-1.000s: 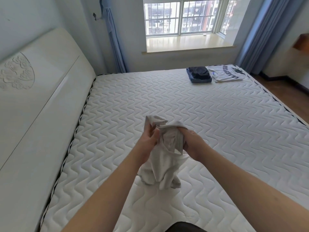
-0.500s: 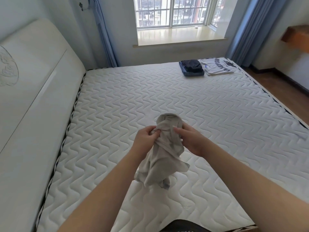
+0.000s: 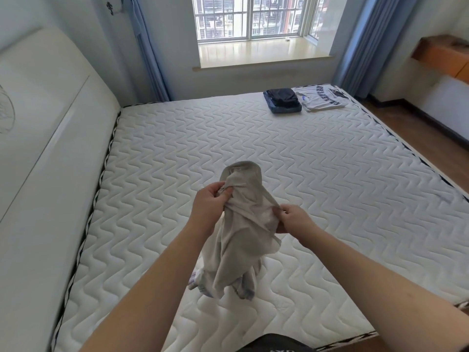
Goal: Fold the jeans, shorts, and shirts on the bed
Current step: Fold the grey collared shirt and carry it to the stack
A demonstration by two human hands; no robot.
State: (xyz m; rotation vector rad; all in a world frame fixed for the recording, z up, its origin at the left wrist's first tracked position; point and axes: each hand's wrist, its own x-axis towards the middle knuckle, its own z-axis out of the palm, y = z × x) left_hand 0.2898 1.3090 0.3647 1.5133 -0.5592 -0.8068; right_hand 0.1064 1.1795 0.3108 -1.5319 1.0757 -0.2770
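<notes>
- My left hand (image 3: 209, 205) pinches the upper edge of a bunched grey garment (image 3: 243, 224), thumb and fingers curled into the cloth just under a rounded hump of fabric that stands above my knuckles.
- My right hand (image 3: 291, 219) has its grip clamped on a lower fold at the garment's right side, fingertips tucked into the cloth.
- The garment hangs between both hands above the near middle of the bed (image 3: 330, 174); its lowest folds look to reach the mattress or hang just over it, I cannot tell which.
- It looks light, thin and limp: it sags wherever I do not hold it, so I judge it will not keep any shape until it is spread flat.
- It should not be slippery or fragile. I would take hold at a hem or two matching corners, or at the shoulders if it is a shirt.
- Its long axis now runs roughly up and down, hump on top and loose ends at the bottom. Which end is collar or waist I cannot tell.
- A folded dark pile (image 3: 282, 100) and a folded white printed shirt (image 3: 321, 97) lie side by side at the far right corner of the bed.
</notes>
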